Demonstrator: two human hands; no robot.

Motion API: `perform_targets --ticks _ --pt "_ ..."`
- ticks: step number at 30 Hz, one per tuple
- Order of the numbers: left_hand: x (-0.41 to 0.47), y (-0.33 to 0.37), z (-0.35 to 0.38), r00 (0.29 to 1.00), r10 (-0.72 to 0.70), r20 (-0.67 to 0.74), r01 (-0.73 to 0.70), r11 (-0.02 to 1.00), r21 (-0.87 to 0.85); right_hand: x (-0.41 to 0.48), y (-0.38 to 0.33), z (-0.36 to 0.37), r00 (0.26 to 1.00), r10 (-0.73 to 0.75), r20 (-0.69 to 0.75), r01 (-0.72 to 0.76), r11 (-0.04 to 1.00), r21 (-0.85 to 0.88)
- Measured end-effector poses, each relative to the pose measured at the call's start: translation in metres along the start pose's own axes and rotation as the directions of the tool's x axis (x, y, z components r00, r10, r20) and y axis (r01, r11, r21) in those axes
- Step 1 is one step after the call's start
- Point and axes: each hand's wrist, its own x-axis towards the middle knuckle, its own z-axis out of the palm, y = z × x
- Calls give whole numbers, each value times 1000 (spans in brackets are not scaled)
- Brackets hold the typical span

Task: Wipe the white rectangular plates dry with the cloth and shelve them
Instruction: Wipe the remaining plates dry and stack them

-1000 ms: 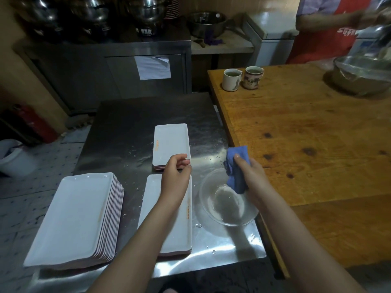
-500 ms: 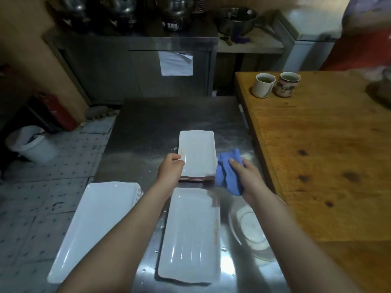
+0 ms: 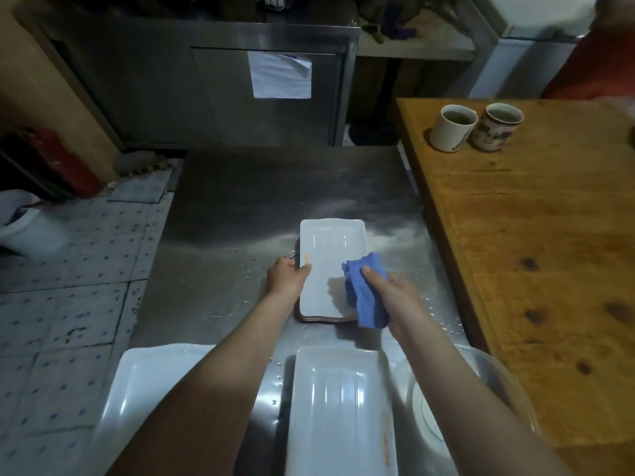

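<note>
head cam, the only view | worn up high, aimed forward and down over the steel table [image 3: 240,207]; wide-angle | pretty close; forearms come in from the bottom edge, left hand [image 3: 287,278] and right hand [image 3: 400,297] mid-frame | wooden table [image 3: 532,252] right; tiled floor [image 3: 68,304] left

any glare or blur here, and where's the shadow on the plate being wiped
Head view: dim, with soft glare on the steel table and streaky highlights on the near plate; head view: the blue cloth casts a grey shadow leftward onto the far plate; head view: edges bend from the wide angle, upper right corner is smeared.
</note>
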Motion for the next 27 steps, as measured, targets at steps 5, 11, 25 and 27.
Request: perform_targets --ticks 5,11,25,27 --pt "16 1 8 1000 11 16 -12 1000 8 10 3 7 1000 15 -16 -14 998 58" --pt "23 4 7 997 65 -30 -61 992 109 12 4 5 999 36 40 -42 989 145" --pt "26 5 -4 975 222 -23 -204 930 306 8 -8 9 997 72 -17 -65 964 258" --pt "27 6 -6 975 217 -39 -198 939 280 4 -12 7 998 69 -3 -65 951 303"
